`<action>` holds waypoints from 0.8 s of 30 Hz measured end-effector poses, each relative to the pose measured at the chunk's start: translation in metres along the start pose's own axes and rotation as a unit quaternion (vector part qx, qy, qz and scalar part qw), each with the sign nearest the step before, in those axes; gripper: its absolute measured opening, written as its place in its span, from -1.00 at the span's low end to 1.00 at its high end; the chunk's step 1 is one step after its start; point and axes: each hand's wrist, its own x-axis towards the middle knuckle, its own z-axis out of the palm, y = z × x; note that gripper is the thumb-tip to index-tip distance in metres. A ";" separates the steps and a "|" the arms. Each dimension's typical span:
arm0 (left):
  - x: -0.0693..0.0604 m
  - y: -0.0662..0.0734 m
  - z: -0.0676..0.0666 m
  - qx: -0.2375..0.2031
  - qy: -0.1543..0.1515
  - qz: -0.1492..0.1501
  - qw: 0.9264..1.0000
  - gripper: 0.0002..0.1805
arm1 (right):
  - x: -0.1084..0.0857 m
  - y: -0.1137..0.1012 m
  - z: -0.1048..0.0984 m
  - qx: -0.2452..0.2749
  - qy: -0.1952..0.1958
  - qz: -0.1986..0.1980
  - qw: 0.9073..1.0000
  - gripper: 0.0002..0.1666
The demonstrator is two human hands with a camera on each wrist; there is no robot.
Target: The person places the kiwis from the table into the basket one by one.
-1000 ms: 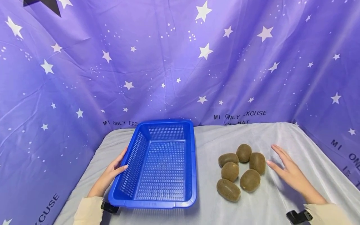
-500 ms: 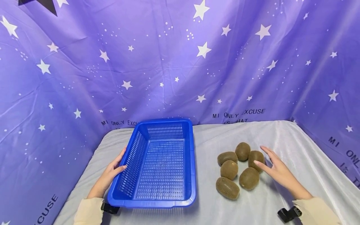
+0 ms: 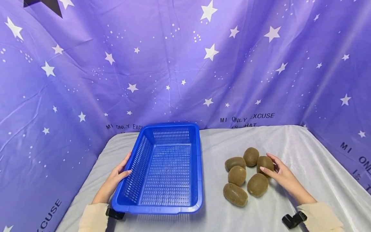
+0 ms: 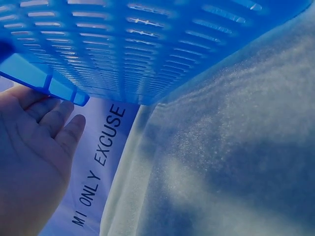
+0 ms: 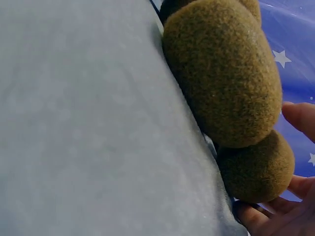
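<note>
A blue plastic basket [image 3: 165, 174] with slotted walls stands left of centre. My left hand [image 3: 112, 178] holds its left rim, thumb over the top; in the left wrist view the fingers [image 4: 56, 118] lie under the rim. Several brown fuzzy kiwis [image 3: 237, 176] form a loose ring to the right. My right hand [image 3: 285, 177] is round the rightmost kiwi [image 3: 264, 163], thumb over its near side and fingers at its far right side. In the right wrist view the fingers [image 5: 251, 216] touch that kiwi, behind a larger-looking nearer kiwi [image 5: 221, 73].
A grey cloth [image 3: 214, 199] covers the table. Purple star-printed curtains [image 3: 174, 64] close off the back and both sides. Other kiwis, such as the long front kiwi [image 3: 235, 195], lie close to the one in my right hand.
My right hand has moved left from beside the kiwis to the rightmost one, and its fingers have closed in round it. The left hand and basket have stayed in place.
</note>
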 end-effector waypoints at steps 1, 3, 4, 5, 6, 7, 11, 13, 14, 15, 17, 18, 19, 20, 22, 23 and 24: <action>0.000 0.000 0.000 -0.005 0.002 -0.003 1.000 -0.25 | 0.001 0.001 0.001 0.002 0.006 -0.002 1.000 -0.17; -0.001 0.000 0.001 -0.015 0.002 -0.005 1.000 -0.24 | 0.002 0.003 0.002 0.009 0.019 -0.010 1.000 -0.20; -0.001 0.000 0.001 -0.022 0.001 -0.007 1.000 -0.24 | 0.003 0.004 0.002 0.010 0.025 -0.014 1.000 -0.22; -0.001 0.000 0.002 -0.029 0.001 -0.009 1.000 -0.24 | 0.003 0.004 0.003 0.009 0.032 -0.017 0.999 -0.23; -0.001 0.000 0.002 -0.034 0.000 -0.010 0.999 -0.24 | 0.004 0.004 0.003 0.008 0.037 -0.020 0.999 -0.25; -0.001 0.000 0.002 -0.041 0.001 -0.012 0.999 -0.24 | 0.004 0.005 0.003 0.007 0.042 -0.020 0.999 -0.26; -0.002 0.001 0.004 -0.069 0.000 -0.012 0.998 -0.24 | 0.003 0.006 0.004 -0.001 0.045 -0.016 0.999 -0.28; -0.003 0.001 0.004 -0.077 -0.003 -0.010 0.997 -0.24 | 0.003 0.007 0.004 0.002 0.048 -0.012 0.999 -0.29; -0.003 0.001 0.004 -0.079 -0.005 -0.008 0.997 -0.24 | 0.002 0.007 0.004 0.002 0.050 -0.010 0.999 -0.30; -0.003 0.001 0.004 -0.079 -0.005 -0.005 0.997 -0.24 | 0.002 0.007 0.004 0.004 0.053 -0.007 0.999 -0.30; -0.002 0.001 0.005 -0.081 -0.004 -0.004 0.997 -0.24 | 0.002 0.007 0.003 0.012 0.061 -0.003 0.998 -0.30; -0.002 0.001 0.005 -0.082 -0.006 0.000 0.997 -0.24 | 0.002 0.006 0.002 0.009 0.067 -0.002 0.998 -0.30; -0.002 0.001 0.005 -0.086 -0.005 0.000 0.996 -0.24 | 0.002 0.006 0.001 0.006 0.073 0.001 0.997 -0.30; -0.001 0.001 0.005 -0.090 -0.005 0.002 0.996 -0.25 | 0.002 0.005 0.000 0.005 0.079 0.002 0.997 -0.29; -0.001 0.001 0.006 -0.096 -0.003 0.003 0.995 -0.25 | 0.002 0.003 -0.003 0.004 0.090 0.005 0.996 -0.28; -0.001 0.001 0.006 -0.100 -0.002 0.003 0.995 -0.25 | 0.002 0.002 -0.004 0.004 0.097 0.004 0.995 -0.28; -0.002 0.001 0.007 -0.104 -0.002 0.002 0.995 -0.25 | 0.002 0.001 -0.006 0.007 0.103 0.003 0.995 -0.29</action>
